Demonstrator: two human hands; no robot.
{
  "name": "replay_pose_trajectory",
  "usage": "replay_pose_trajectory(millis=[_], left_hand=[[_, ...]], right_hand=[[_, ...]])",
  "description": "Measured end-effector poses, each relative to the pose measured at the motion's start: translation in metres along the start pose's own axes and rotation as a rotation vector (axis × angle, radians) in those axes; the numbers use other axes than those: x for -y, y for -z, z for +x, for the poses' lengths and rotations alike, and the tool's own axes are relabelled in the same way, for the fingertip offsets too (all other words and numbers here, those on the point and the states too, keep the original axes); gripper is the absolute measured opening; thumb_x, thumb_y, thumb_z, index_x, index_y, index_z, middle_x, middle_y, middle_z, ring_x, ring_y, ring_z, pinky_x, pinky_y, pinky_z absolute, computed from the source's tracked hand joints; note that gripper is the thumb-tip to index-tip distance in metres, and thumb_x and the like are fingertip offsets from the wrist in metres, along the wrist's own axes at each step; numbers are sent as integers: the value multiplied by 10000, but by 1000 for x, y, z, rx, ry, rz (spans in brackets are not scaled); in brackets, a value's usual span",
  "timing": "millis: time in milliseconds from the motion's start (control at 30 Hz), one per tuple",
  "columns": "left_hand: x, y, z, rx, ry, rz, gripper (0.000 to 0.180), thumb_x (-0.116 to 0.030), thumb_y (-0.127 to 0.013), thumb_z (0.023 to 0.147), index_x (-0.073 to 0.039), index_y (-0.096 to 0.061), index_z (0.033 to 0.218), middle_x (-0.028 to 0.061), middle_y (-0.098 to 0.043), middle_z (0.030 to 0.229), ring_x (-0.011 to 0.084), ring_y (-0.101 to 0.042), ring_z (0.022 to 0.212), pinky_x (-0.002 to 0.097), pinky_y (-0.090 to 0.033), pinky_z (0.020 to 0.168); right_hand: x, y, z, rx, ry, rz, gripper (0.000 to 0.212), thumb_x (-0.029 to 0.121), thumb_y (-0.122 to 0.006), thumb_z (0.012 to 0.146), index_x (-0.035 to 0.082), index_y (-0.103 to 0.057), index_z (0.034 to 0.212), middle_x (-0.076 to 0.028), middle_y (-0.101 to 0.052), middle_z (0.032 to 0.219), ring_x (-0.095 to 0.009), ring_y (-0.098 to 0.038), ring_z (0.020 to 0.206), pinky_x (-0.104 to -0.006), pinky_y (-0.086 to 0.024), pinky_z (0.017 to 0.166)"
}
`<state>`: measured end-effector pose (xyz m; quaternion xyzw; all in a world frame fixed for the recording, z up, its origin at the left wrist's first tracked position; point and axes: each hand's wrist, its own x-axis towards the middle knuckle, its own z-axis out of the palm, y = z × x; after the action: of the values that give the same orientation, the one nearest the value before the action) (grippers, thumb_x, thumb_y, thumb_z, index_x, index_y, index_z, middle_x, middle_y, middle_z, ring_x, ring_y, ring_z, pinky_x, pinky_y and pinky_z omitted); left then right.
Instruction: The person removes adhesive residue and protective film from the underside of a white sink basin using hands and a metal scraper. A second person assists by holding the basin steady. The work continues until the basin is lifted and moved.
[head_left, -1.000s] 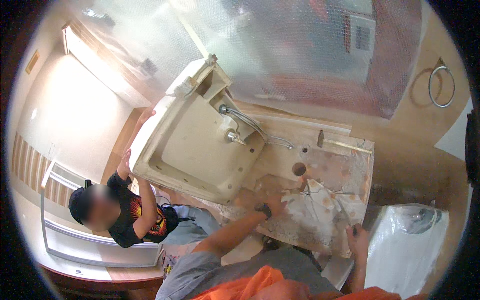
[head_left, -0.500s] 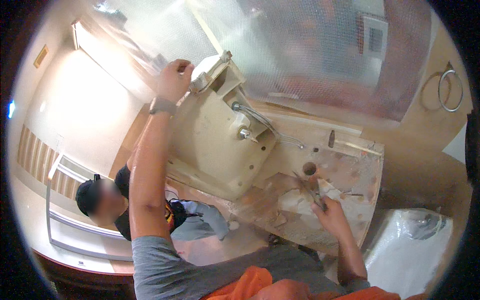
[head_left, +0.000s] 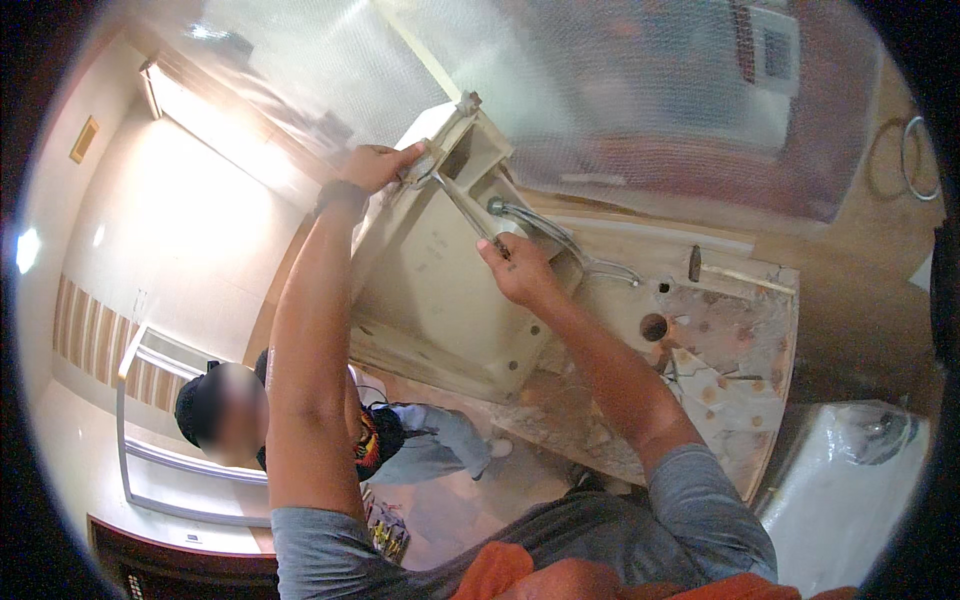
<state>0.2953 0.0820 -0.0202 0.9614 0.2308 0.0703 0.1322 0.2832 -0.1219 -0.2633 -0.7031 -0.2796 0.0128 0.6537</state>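
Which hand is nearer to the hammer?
Right. The right hand, holding a metal tool, is left of the hammer; the left hand is farther left, at the upper end of the tilted basin.

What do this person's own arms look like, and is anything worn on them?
The left arm and right arm are bare below a short grey left sleeve and a matching right sleeve. The left one wears a dark watch or band at the wrist; none shows on the right. The left grip and right grip are ungloved.
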Motion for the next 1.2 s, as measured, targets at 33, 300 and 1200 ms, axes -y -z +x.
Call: replay_pose_trajectory(millis=[33,300,1200], left_hand=[[3,0,3,-5,3,27,829,-788,-722,761,-10,-802,1035,143,-768,975,268,-717,933,421,-542,838],[-12,6,2,32,-1,124,775,-745,-725,776,22,-805,855,178,-750,801,298,-735,838,411,-552,789],[-17,-15,0,-208,23,160,737,-629,-643,822,83,-765,969,311,-734,1024,456,-714,1035,478,-556,921]], right_hand=[[1,-3,1,18,-15,39,530,496,-595,1013,-15,-603,871,-240,-603,759,-348,-593,709,-480,-462,689],[7,-8,13,18,-44,88,519,467,-599,1009,-19,-611,828,-259,-632,738,-451,-619,692,-509,-462,648],[-25,-93,28,-161,-69,299,501,473,-529,1067,43,-573,815,-20,-523,649,-151,-514,626,-370,-445,608]])
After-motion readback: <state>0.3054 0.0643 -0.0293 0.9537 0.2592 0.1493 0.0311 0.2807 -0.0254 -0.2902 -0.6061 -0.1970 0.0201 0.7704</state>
